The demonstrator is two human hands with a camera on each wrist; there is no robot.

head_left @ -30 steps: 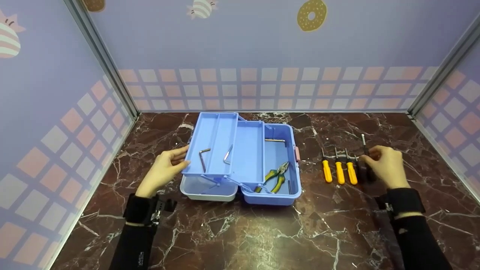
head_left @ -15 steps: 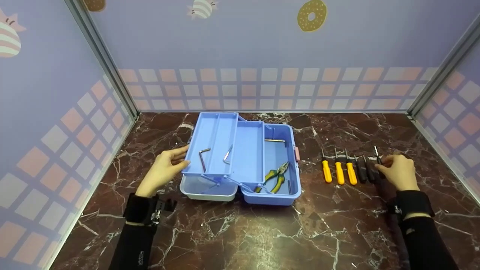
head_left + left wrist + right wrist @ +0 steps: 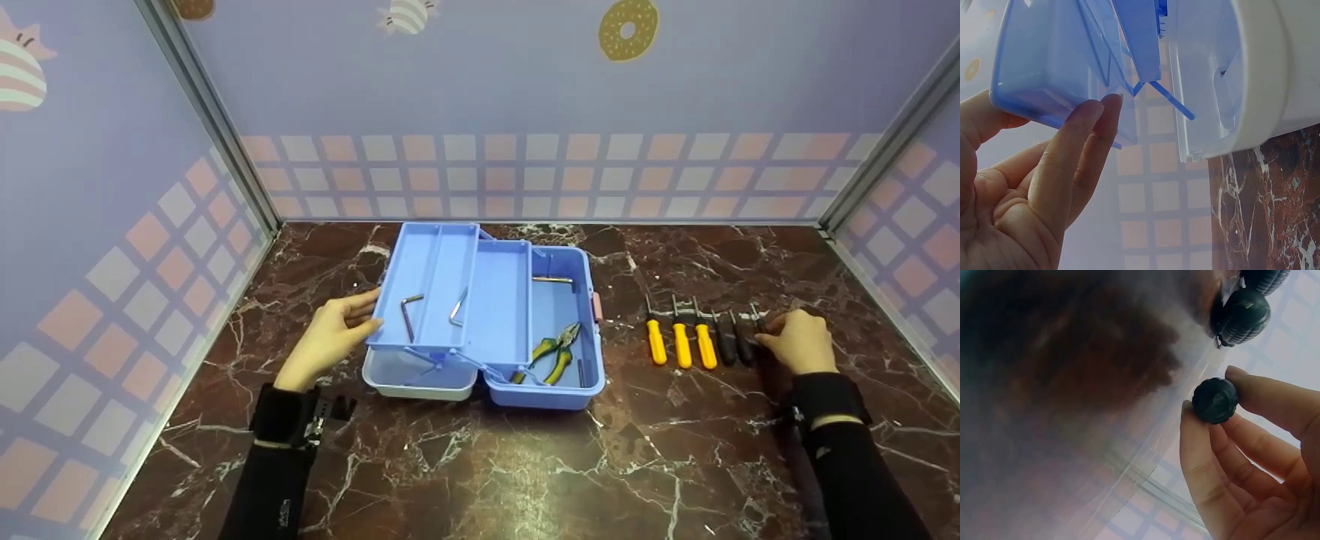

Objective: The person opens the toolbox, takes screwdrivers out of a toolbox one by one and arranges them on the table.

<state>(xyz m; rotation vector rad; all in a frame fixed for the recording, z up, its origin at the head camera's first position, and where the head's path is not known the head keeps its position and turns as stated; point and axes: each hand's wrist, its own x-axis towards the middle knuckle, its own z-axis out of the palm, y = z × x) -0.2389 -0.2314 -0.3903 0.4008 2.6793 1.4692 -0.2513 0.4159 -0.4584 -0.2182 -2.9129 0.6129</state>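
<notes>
My left hand (image 3: 330,341) holds the left edge of the upper blue tray (image 3: 430,255) of an opened toolbox. In the left wrist view, fingers and thumb grip that tray (image 3: 1044,62) from both sides at its corner. At the right, my right hand (image 3: 801,341) pinches a black-handled screwdriver (image 3: 756,315), low over the table at the end of a row. The right wrist view shows the round end of its ribbed handle (image 3: 1215,401) between thumb and fingers. Beside it lie two black screwdrivers (image 3: 742,347) and three yellow ones (image 3: 682,349).
The toolbox body (image 3: 585,401) holds green-and-yellow pliers (image 3: 556,356) and a metal rod (image 3: 553,280). Two hex keys (image 3: 407,319) lie in the upper tray. A clear lid (image 3: 420,393) sits beneath it. Patterned walls (image 3: 555,75) enclose the marble-look table (image 3: 517,472).
My right hand has moved right with the black screwdriver, past the two other black ones, and lowered it toward the table. My left hand has kept its place on the tray.
</notes>
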